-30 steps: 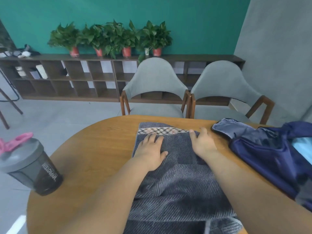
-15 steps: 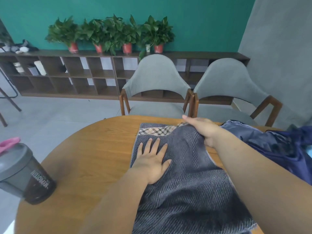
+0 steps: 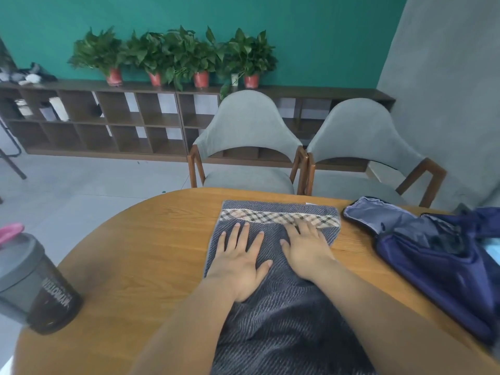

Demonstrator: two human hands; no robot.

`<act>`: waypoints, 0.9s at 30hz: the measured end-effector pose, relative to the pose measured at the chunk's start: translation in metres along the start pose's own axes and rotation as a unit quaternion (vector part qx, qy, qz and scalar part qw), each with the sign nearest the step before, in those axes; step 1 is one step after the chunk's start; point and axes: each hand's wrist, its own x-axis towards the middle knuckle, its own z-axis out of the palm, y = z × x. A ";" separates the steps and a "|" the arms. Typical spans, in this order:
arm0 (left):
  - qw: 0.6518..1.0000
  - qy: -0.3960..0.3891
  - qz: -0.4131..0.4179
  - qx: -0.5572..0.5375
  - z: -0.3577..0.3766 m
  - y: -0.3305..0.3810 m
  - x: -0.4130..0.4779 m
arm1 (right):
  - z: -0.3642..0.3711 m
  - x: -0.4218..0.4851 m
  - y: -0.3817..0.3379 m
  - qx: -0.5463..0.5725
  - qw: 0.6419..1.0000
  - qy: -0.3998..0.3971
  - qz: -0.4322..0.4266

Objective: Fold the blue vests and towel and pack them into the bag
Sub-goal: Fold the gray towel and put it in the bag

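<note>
On the towel (image 3: 281,307) near the far edge of the table (image 3: 151,253), the right hand (image 3: 307,250), earlier at its far right corner, now lies flat, fingers straight, beside the equally flat left hand (image 3: 238,263).

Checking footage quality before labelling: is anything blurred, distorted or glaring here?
Head view: wide-angle distortion bows the shelf and table rim; the bag smears near the right edge; left hand, right hand and towel are sharp; light is soft, no glare.

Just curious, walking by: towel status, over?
Left hand, right hand open, flat on grey towel. Towel spread on wooden table. Navy bag at right, shaker bottle at left, both clear.
</note>
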 end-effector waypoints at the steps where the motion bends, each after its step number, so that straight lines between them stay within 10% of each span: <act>1: 1.000 0.003 -0.004 -0.001 0.000 0.000 0.000 | 0.007 -0.001 0.001 0.018 1.000 0.001 -0.007; 8: 1.000 -0.007 -0.010 -0.014 -0.001 0.001 -0.001 | -0.007 -0.021 -0.008 -0.027 0.997 0.075 0.010; 14: 0.999 -0.028 -0.034 -0.009 -0.014 -0.008 0.024 | 0.004 -0.004 0.005 0.014 1.000 -0.017 0.002; 20: 0.987 0.141 -0.081 0.002 -0.042 0.011 0.018 | -0.019 -0.028 -0.012 -0.058 0.994 0.089 0.000; 27: 0.992 -0.028 -0.100 -0.069 -0.035 -0.014 0.010 | 0.000 -0.025 0.004 0.077 0.997 0.017 -0.026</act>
